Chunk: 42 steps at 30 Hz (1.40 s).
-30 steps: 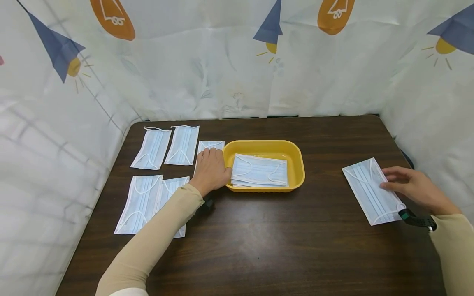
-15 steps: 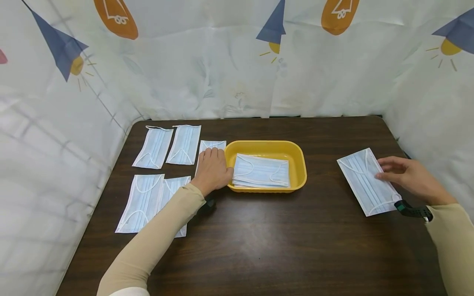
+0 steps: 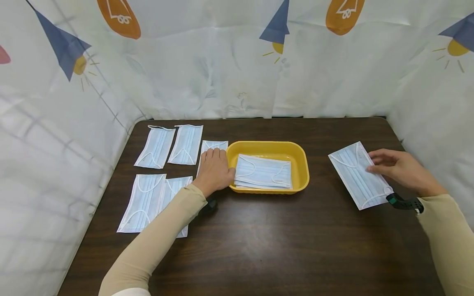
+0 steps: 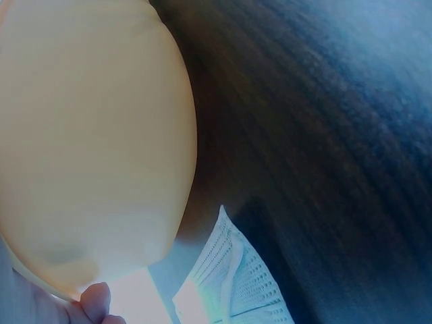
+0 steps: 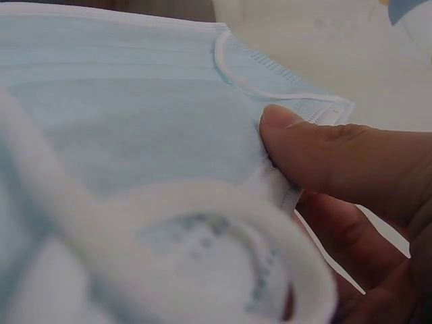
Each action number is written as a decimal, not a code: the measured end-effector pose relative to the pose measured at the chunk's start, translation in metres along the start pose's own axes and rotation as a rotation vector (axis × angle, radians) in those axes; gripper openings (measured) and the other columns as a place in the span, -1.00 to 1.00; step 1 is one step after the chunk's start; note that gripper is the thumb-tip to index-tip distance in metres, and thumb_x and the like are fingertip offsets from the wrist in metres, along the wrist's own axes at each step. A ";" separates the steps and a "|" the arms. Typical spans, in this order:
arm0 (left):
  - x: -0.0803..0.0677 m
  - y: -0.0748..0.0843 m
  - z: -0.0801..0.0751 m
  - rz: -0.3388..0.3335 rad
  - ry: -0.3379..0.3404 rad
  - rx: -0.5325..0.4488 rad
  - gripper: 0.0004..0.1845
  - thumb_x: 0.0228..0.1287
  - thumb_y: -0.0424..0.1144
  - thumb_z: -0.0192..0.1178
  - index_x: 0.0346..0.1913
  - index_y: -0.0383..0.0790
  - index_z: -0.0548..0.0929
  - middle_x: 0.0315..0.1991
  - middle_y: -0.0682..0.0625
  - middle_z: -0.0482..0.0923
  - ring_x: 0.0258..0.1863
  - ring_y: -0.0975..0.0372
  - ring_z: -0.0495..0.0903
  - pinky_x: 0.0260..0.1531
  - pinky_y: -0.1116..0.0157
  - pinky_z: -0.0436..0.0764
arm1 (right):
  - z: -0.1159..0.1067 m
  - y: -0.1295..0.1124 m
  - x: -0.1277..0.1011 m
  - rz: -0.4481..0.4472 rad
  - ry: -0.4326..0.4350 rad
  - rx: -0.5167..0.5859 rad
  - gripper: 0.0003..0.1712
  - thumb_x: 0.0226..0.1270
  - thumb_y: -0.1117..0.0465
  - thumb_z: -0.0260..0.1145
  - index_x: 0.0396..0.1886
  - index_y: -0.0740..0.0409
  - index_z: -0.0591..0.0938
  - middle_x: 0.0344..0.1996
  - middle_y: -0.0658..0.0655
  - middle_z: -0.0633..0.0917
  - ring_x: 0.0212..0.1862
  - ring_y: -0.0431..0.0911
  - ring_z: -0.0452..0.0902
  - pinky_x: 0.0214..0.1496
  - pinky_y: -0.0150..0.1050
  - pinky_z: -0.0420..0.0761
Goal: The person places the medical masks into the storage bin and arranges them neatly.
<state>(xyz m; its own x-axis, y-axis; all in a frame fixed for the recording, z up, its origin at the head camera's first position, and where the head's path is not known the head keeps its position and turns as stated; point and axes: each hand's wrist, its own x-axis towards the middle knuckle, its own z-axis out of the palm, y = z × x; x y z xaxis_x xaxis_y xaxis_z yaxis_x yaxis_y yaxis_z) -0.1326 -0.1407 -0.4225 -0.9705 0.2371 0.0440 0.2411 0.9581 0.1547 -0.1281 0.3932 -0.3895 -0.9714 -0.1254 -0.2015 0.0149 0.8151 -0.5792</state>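
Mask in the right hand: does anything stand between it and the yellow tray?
Nothing visible: in the head view only table shows between the mask and the tray. The left hand is at the tray's opposite side.

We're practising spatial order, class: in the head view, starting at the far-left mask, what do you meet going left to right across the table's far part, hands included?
Far-left mask → second far mask → left hand → yellow tray → held mask → right hand
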 end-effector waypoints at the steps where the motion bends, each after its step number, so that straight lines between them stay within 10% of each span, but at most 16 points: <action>1: 0.000 0.000 0.000 0.001 0.001 -0.001 -0.64 0.33 -0.07 -0.04 -0.13 -0.36 0.46 -0.22 -0.21 0.41 -0.07 -0.10 0.36 0.10 -0.04 0.34 | 0.000 -0.003 0.002 0.002 0.000 -0.006 -0.35 0.31 -0.11 0.47 0.30 0.04 0.57 -0.24 -0.31 0.72 -0.25 -0.42 0.60 -0.25 -0.40 0.60; 42: -0.001 0.000 0.002 0.005 0.004 0.019 -0.66 0.32 -0.05 -0.03 -0.16 -0.31 0.44 -0.26 -0.15 0.37 -0.10 -0.05 0.32 0.08 0.00 0.30 | 0.005 -0.119 0.072 -0.156 0.034 0.167 -0.41 0.30 -0.05 0.49 0.27 0.01 0.60 -0.26 -0.41 0.71 -0.27 -0.32 0.68 -0.28 -0.32 0.68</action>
<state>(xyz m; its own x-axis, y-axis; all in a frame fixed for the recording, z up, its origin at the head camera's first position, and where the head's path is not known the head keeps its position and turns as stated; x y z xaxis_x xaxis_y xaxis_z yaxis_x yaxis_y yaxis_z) -0.1319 -0.1407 -0.4245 -0.9692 0.2416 0.0484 0.2460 0.9598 0.1353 -0.1987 0.2842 -0.3391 -0.9725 -0.2209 -0.0740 -0.0996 0.6817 -0.7248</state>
